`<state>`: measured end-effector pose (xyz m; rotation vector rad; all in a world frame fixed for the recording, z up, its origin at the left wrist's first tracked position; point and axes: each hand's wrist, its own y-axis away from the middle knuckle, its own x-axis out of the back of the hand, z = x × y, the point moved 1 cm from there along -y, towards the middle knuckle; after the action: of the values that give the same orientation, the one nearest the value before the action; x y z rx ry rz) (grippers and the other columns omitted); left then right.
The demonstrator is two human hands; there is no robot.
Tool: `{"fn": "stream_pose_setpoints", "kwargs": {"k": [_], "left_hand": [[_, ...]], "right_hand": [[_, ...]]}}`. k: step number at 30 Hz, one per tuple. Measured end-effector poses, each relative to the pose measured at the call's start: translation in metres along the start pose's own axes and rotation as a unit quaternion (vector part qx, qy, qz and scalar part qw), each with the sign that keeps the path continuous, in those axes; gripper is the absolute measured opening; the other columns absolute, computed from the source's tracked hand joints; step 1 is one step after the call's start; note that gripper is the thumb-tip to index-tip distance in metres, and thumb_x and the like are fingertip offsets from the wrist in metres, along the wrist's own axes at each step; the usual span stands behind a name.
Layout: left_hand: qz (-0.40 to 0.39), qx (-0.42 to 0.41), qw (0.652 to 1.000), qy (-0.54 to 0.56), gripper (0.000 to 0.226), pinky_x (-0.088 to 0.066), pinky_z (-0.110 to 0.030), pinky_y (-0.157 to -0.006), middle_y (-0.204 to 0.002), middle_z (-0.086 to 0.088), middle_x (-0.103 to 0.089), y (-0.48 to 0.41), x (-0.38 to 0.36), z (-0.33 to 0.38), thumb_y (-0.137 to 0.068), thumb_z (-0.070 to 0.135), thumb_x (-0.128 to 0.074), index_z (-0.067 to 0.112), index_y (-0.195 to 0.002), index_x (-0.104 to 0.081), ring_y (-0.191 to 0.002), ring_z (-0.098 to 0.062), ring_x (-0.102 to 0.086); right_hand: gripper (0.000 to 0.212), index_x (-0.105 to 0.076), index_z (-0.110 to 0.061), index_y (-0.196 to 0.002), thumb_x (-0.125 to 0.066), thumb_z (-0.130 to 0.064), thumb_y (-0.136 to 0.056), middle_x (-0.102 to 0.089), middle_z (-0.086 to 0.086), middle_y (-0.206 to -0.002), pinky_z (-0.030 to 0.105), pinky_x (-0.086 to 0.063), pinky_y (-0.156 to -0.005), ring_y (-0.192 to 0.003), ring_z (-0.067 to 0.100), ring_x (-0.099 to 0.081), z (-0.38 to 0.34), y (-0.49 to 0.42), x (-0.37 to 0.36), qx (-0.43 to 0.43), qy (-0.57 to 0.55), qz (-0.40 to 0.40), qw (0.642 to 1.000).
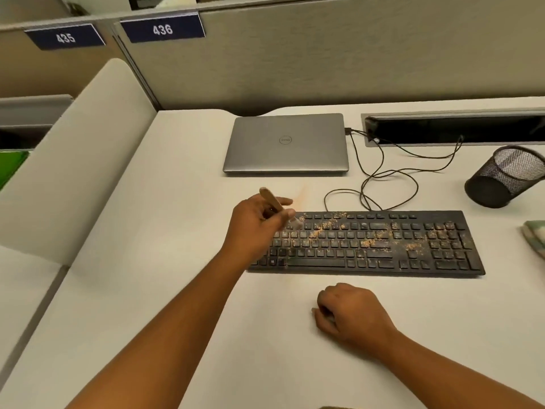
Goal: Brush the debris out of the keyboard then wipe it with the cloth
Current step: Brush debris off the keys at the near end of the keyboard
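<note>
A black keyboard (383,246) lies on the white desk, with tan crumbs (327,227) scattered over its keys, mostly on the upper rows. My left hand (253,228) grips a small wooden-handled brush (272,200) above the keyboard's upper left corner; its pale bristles point down at the keys there. My right hand (348,311) rests on the desk in front of the keyboard with its fingers curled under, holding nothing. A folded green-patterned cloth (535,236) lies at the right edge, just right of the keyboard.
A shut grey laptop (284,143) lies behind the keyboard. Its black cable (380,178) loops over the desk to a cable tray (454,129). A black mesh cup (501,178) lies tipped at the right. A divider panel (73,160) bounds the desk's left side.
</note>
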<state>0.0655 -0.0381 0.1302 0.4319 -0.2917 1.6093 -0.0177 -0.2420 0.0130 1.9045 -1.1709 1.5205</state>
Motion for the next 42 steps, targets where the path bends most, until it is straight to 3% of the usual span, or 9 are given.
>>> {"fn": "stream_pose_setpoints", "kwargs": {"k": [9,14,18,22,26,30,34,37,42], "left_hand": [[-0.036,0.025,0.999,-0.023,0.014,-0.061,-0.029,-0.073,-0.087,0.001,-0.075,-0.049,-0.009,-0.017,-0.093,0.021,-0.068,0.01,-0.102,-0.072,-0.074,-0.006,-0.073],[-0.028,-0.023,0.976,-0.213,0.021,-0.057,-0.034,-0.086,-0.095,0.001,-0.075,-0.065,-0.01,-0.03,-0.095,0.034,-0.064,0.02,-0.107,-0.074,-0.083,-0.014,-0.071],[-0.054,-0.037,0.987,-0.15,0.019,-0.054,-0.02,-0.076,-0.086,0.003,-0.073,-0.068,-0.011,-0.026,-0.094,0.031,-0.066,0.019,-0.106,-0.073,-0.069,-0.008,-0.071],[-0.037,-0.061,0.972,-0.226,0.021,-0.054,-0.026,-0.079,-0.089,0.002,-0.073,-0.066,-0.011,-0.03,-0.096,0.034,-0.062,0.02,-0.107,-0.074,-0.076,-0.014,-0.07],[-0.064,-0.023,0.99,-0.121,0.014,-0.052,-0.013,-0.064,-0.08,0.01,-0.072,-0.064,-0.012,-0.028,-0.095,0.026,-0.065,0.017,-0.101,-0.074,-0.061,-0.006,-0.07],[-0.083,-0.107,0.955,-0.265,0.016,-0.054,-0.025,-0.077,-0.091,0.016,-0.071,-0.062,-0.006,-0.029,-0.098,0.03,-0.061,0.022,-0.104,-0.073,-0.071,-0.007,-0.064],[-0.14,-0.085,0.969,-0.187,0.015,-0.058,-0.031,-0.082,-0.096,0.002,-0.074,-0.073,-0.002,-0.022,-0.094,0.027,-0.066,0.024,-0.108,-0.072,-0.065,-0.005,-0.07],[-0.233,-0.087,0.936,-0.249,0.016,-0.056,-0.031,-0.081,-0.095,0.006,-0.073,-0.086,-0.003,-0.013,-0.094,0.029,-0.066,0.025,-0.11,-0.069,-0.06,-0.002,-0.067],[-0.201,-0.123,0.935,-0.266,0.021,-0.055,-0.035,-0.082,-0.104,0.0,-0.073,-0.099,0.0,0.001,-0.092,0.03,-0.068,0.022,-0.111,-0.071,-0.076,-0.012,-0.066]], "right_hand": [[0.027,-0.045,-0.026,-0.069,-0.061,-0.046,-0.078,-0.049,-0.01,-0.063,0.025,-0.035,-0.049,-0.057,0.014,-0.048,-0.001,0.001,-0.003,-0.021,0.028,-0.006,0.999],[0.027,-0.046,-0.025,-0.068,-0.062,-0.046,-0.076,-0.049,-0.011,-0.063,0.025,-0.037,-0.048,-0.056,0.014,-0.048,-0.002,-0.002,-0.002,-0.021,0.035,-0.007,0.999],[0.028,-0.046,-0.025,-0.067,-0.062,-0.046,-0.076,-0.049,-0.011,-0.062,0.025,-0.037,-0.048,-0.056,0.015,-0.048,-0.001,-0.003,-0.003,-0.018,0.04,-0.011,0.999],[0.029,-0.046,-0.024,-0.067,-0.062,-0.046,-0.076,-0.05,-0.01,-0.063,0.026,-0.039,-0.048,-0.057,0.016,-0.048,-0.001,-0.002,-0.005,-0.02,0.038,-0.01,0.999],[0.029,-0.047,-0.024,-0.068,-0.062,-0.046,-0.076,-0.05,-0.01,-0.063,0.026,-0.038,-0.05,-0.057,0.015,-0.047,-0.001,-0.003,-0.004,-0.018,0.038,-0.007,0.999],[0.029,-0.046,-0.024,-0.068,-0.062,-0.047,-0.076,-0.049,-0.01,-0.063,0.026,-0.037,-0.05,-0.057,0.015,-0.047,-0.001,-0.002,-0.005,-0.017,0.037,-0.005,0.999],[0.03,-0.046,-0.024,-0.068,-0.063,-0.048,-0.076,-0.049,-0.01,-0.063,0.025,-0.037,-0.05,-0.057,0.015,-0.047,0.0,-0.003,-0.005,-0.017,0.04,-0.009,0.999],[0.031,-0.046,-0.024,-0.068,-0.063,-0.048,-0.076,-0.049,-0.01,-0.063,0.026,-0.038,-0.05,-0.057,0.016,-0.048,0.0,-0.002,-0.004,-0.016,0.036,-0.007,0.999],[0.03,-0.046,-0.025,-0.068,-0.063,-0.048,-0.076,-0.049,-0.01,-0.063,0.025,-0.035,-0.05,-0.057,0.015,-0.047,-0.001,-0.003,-0.003,-0.016,0.039,-0.008,0.999]]}}
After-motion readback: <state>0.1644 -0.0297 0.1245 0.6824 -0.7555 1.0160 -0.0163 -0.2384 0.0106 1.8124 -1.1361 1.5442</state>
